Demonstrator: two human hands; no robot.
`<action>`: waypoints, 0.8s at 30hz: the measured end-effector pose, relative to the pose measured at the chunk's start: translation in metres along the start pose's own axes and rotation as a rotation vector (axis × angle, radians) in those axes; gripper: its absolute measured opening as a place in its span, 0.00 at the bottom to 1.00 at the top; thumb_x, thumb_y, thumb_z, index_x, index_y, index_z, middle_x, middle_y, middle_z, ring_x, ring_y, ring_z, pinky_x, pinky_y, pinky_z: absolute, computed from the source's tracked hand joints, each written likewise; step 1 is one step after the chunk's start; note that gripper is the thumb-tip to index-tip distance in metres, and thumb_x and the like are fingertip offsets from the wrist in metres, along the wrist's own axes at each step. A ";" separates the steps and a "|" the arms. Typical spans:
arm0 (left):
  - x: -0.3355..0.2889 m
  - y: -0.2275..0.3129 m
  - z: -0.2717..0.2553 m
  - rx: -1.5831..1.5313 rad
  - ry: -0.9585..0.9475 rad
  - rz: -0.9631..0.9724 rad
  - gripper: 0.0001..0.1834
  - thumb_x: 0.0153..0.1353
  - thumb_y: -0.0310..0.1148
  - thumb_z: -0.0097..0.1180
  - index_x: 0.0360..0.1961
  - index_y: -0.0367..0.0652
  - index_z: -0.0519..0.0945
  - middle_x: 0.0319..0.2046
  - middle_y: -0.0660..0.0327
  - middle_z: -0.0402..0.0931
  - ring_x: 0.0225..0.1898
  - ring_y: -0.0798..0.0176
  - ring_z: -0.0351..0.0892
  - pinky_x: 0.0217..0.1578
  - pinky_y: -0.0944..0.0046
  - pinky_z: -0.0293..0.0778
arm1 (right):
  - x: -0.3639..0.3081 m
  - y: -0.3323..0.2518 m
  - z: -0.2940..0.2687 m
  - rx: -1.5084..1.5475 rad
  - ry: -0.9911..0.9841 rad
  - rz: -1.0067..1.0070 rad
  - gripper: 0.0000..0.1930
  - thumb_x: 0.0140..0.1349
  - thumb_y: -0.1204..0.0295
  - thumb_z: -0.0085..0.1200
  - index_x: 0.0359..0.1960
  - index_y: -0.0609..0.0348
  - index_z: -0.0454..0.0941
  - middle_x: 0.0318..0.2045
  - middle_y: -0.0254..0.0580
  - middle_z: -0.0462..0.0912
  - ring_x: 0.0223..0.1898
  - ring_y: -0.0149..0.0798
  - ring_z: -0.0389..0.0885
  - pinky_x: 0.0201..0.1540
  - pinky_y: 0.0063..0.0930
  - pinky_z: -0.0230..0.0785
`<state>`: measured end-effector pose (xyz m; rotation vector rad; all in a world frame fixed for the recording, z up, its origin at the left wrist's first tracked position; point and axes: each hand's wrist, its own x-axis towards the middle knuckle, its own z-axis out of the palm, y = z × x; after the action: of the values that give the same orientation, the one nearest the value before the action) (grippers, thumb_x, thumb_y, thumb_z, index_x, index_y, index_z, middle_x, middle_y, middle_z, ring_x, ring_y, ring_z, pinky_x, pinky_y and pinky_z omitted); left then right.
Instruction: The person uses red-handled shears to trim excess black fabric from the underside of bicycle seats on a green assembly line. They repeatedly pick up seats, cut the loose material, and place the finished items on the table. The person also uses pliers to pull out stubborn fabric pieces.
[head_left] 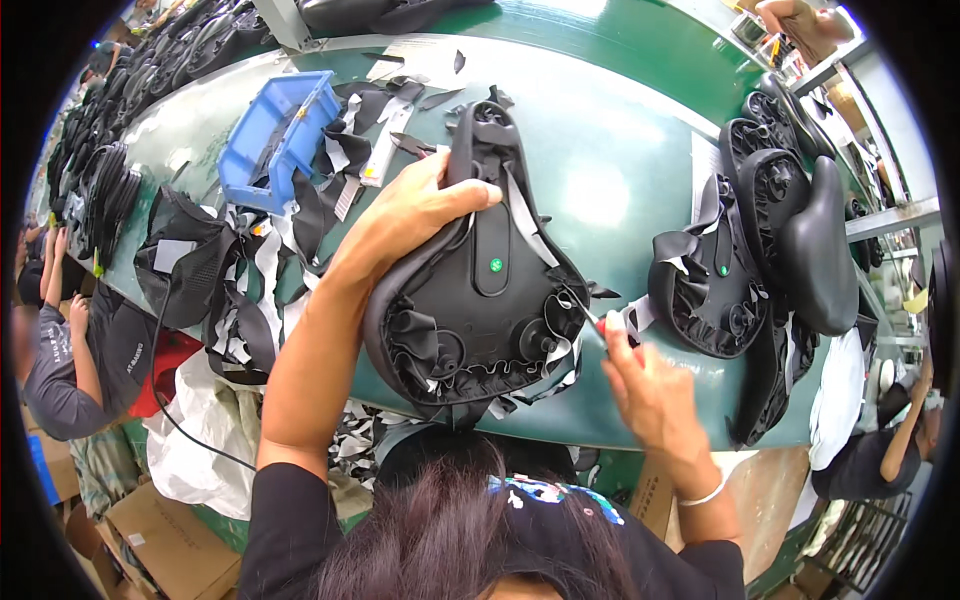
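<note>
A black bicycle saddle (pixel 445 295) lies upside down in front of me on the green table, nose pointing away, a small green sticker on its base. Gathered cover edges ring its wide rear end. My left hand (pixel 415 215) is closed around the saddle's narrow nose, thumb pressed on the base. In my closed right hand (pixel 650 390) is a slim metal tool with a red part (pixel 600 326). Its thin end reaches the saddle's right rim among the cover folds. Whether it is a blade or a pick, I cannot tell.
A blue plastic bin (pixel 278 140) and black and white cover scraps (pixel 262 285) lie at the left. More saddles (pixel 705 270) are piled at the right. A white sack (pixel 205 430) and cardboard boxes (pixel 160 540) sit below the table. Other people are at both sides.
</note>
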<state>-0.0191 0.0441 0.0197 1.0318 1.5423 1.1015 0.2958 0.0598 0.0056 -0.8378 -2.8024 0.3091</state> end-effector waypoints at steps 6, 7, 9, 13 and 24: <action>-0.046 -0.022 0.003 -0.072 0.313 -0.094 0.24 0.51 0.43 0.57 0.41 0.32 0.75 0.31 0.60 0.75 0.31 0.69 0.72 0.35 0.66 0.71 | -0.043 -0.068 0.021 0.397 0.019 0.363 0.30 0.60 0.75 0.55 0.63 0.60 0.59 0.39 0.62 0.79 0.34 0.63 0.80 0.34 0.46 0.74; -0.055 -0.030 0.003 -0.076 0.363 -0.087 0.25 0.51 0.43 0.57 0.42 0.32 0.75 0.32 0.60 0.74 0.32 0.68 0.71 0.36 0.67 0.70 | -0.043 -0.066 0.016 0.466 -0.014 0.370 0.29 0.60 0.75 0.55 0.63 0.60 0.59 0.41 0.62 0.79 0.37 0.63 0.80 0.37 0.44 0.75; -0.067 -0.036 0.000 -0.186 0.363 -0.082 0.26 0.51 0.43 0.58 0.45 0.32 0.73 0.34 0.60 0.73 0.34 0.68 0.70 0.38 0.68 0.69 | -0.041 -0.054 0.003 0.589 -0.079 0.382 0.28 0.60 0.74 0.55 0.62 0.61 0.61 0.44 0.62 0.79 0.43 0.62 0.80 0.42 0.42 0.76; -0.077 -0.039 0.008 -0.258 0.397 0.000 0.27 0.51 0.42 0.59 0.47 0.32 0.71 0.36 0.59 0.73 0.37 0.68 0.70 0.41 0.68 0.69 | 0.008 -0.039 0.015 0.689 0.419 0.235 0.28 0.57 0.75 0.59 0.60 0.60 0.64 0.53 0.54 0.76 0.43 0.47 0.83 0.43 0.31 0.75; -0.076 -0.025 0.016 0.890 0.507 0.542 0.25 0.48 0.36 0.65 0.47 0.40 0.73 0.38 0.57 0.74 0.43 0.54 0.73 0.50 0.55 0.63 | 0.061 -0.032 -0.001 1.167 0.224 0.448 0.23 0.54 0.76 0.61 0.53 0.60 0.69 0.31 0.28 0.74 0.23 0.18 0.69 0.21 0.13 0.63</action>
<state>0.0090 -0.0314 0.0098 1.9599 2.3392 1.0812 0.2294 0.0678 0.0229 -1.0104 -1.6790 1.5631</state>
